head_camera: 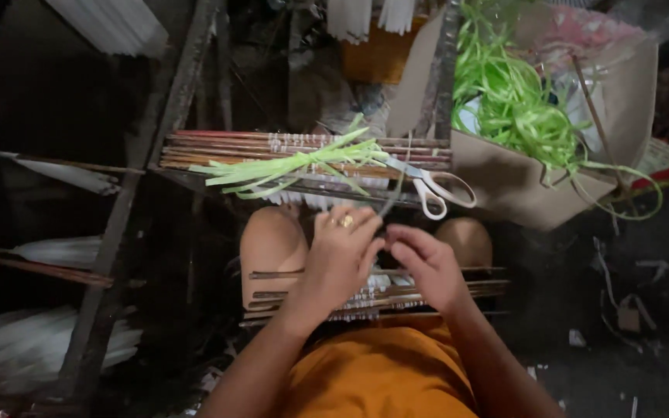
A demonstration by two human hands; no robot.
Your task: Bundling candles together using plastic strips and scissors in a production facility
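Note:
My left hand (340,251), a gold ring on one finger, and my right hand (426,263) meet over my lap, fingertips pinched on a thin dark strand (393,197) that runs up toward the scissors. Under the hands a bundle of thin brown sticks (458,290) lies across my knees. A second stack of sticks (218,147) rests on a frame ahead, with a tied bunch of light green strips (288,170) on top. White-handled scissors (435,186) lie at its right end.
A cardboard box (520,178) at the upper right holds a tangle of green strips (505,101). White stick bundles (63,251) lie at the left on a dark metal frame (118,224). The floor to the right is dark, with scraps.

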